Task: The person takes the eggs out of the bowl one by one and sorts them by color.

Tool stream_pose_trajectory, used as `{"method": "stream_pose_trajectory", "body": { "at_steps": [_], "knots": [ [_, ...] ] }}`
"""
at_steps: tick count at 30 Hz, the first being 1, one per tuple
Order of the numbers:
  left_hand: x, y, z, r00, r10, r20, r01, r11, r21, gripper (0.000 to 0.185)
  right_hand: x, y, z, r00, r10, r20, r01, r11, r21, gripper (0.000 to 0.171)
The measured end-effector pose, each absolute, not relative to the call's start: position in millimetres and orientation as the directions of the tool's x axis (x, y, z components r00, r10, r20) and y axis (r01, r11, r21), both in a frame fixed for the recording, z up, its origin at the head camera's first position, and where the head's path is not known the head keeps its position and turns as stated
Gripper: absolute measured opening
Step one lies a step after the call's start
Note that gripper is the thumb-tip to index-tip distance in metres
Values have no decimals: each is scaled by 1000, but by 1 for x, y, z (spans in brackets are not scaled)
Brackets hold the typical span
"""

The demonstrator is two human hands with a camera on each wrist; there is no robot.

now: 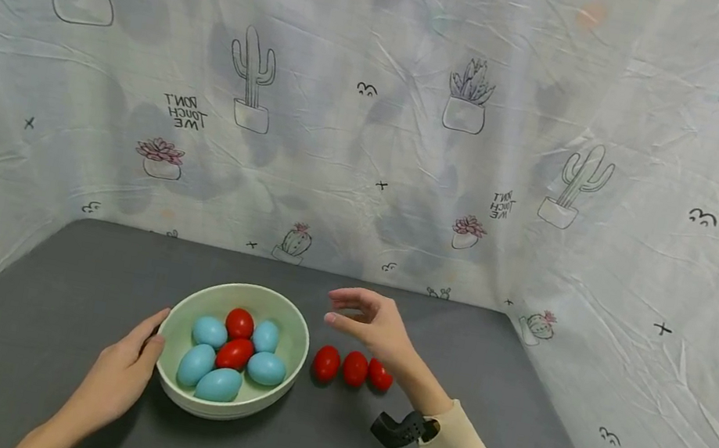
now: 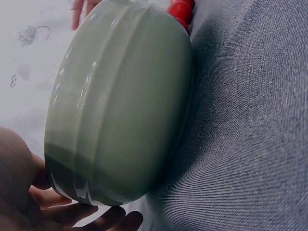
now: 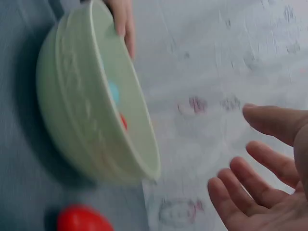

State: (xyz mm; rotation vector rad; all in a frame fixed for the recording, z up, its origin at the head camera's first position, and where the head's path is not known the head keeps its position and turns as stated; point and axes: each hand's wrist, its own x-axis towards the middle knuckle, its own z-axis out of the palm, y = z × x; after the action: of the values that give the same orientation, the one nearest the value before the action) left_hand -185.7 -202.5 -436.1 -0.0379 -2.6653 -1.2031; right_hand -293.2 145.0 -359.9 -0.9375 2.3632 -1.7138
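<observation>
Pale green bowl (image 1: 295,330) sits on the grey table (image 1: 73,271) with five blue eggs (image 1: 220,385) and two red eggs (image 1: 235,353) inside; looks like sorting is partway, since three red eggs (image 1: 353,368) already lie in a row just right of it. Left hand (image 1: 116,374) rests flat against the rim. Right hand (image 1: 372,321) hovers above that row, fingers loosely spread, holding nothing.

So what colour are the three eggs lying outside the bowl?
Red. The three eggs lie in a row on the grey table beside the bowl, clearest in the head view.
</observation>
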Motion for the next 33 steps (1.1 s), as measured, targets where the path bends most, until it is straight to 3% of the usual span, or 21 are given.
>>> {"method": "stream_pose_trajectory", "body": {
  "at_steps": [7,11,24,33],
  "knots": [
    [-185,-200,-436,-973,-60,223,126,671,731,55,-283,106,-368,-688,-683,247,-441,123,-889,34],
    [-186,-199,-435,-975,-54,214,125,665,737,56,-284,92,-374,-654,-725,219,-425,111,-899,34],
    [-183,-199,-434,-972,-57,226,133,660,739,55,-282,63,-390,-683,-716,143,-344,142,-928,33],
    [-184,-200,-436,-972,-60,228,133,659,740,55,-290,57,-393,-693,-709,130,-397,226,-889,33]
  ]
}}
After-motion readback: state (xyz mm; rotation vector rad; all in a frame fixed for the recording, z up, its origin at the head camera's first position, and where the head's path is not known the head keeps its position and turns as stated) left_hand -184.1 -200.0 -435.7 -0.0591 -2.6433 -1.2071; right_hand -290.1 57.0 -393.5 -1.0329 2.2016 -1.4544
